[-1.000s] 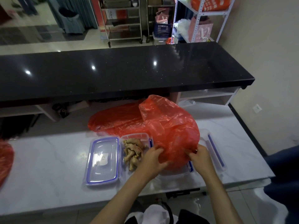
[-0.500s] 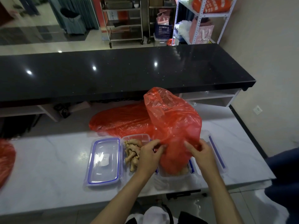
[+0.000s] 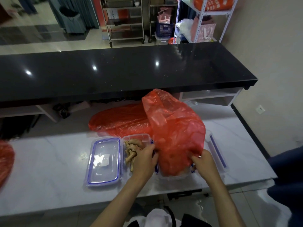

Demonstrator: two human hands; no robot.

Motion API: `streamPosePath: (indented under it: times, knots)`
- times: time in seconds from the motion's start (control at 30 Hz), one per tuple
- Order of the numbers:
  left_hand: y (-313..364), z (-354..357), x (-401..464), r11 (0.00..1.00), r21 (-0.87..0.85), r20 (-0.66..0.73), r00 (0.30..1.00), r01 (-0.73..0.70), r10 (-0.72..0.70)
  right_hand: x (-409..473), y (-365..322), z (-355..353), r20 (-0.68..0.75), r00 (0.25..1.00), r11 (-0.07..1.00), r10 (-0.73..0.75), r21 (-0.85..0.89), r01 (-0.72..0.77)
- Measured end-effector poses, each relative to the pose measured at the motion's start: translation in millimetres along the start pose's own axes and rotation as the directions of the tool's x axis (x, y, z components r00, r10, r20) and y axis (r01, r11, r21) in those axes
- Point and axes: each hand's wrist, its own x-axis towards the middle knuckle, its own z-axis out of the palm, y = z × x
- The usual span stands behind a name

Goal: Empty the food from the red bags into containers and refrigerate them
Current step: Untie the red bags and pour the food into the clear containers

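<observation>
Black polished stone forms the raised bar (image 3: 124,74) across the back, with shop racks and a white shelf unit (image 3: 201,18) holding orange and pink packages beyond it, on a glossy tiled floor. Below it runs the pale marbled counter (image 3: 49,164), the working surface, laid out so that bags sit at the rear and boxes sit near the front edge within easy reach.

A flattened red bag (image 3: 119,120) lies at the back, apparently already emptied and pushed out of the way; the edge of another red bag shows at the far left (image 3: 5,161). The red bag in hand (image 3: 175,133) is upended, its closed end reared high and its mouth lowered into the right-hand container (image 3: 173,176), presumably so the contents slide down into the box and not onto the counter. What is inside it cannot be made out through the plastic.

The left hand (image 3: 144,159) pinches the bag's lower left edge, and the right hand (image 3: 205,163) pinches the lower right edge, each grip closed on plastic, holding the mouth spread over the box.

Just left, touching it, an open container (image 3: 136,136) holds ginger (image 3: 132,149). A clear blue-trimmed lid (image 3: 103,163) lies flat beside that, and a second lid (image 3: 216,153) lies to the right, both set aside ready for sealing before refrigeration.
</observation>
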Motion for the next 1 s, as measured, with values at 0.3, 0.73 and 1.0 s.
streamPosePath:
  times: [0.3,0.73,1.0]
  knots:
    - [38,-23,8,0.938,-0.344,-0.135,0.991,-0.047,0.000,0,-10,1,-0.034,0.999,0.986,-0.018,0.164,0.024]
    - [14,-12,8,0.996,-0.085,0.080,0.997,0.007,0.000,-3,-10,-4,-0.078,0.997,0.980,-0.014,0.199,0.030]
    - [30,-29,19,0.963,-0.262,0.041,0.998,0.060,-0.051,-1,-10,-2,-0.076,0.997,0.991,-0.021,0.132,0.031]
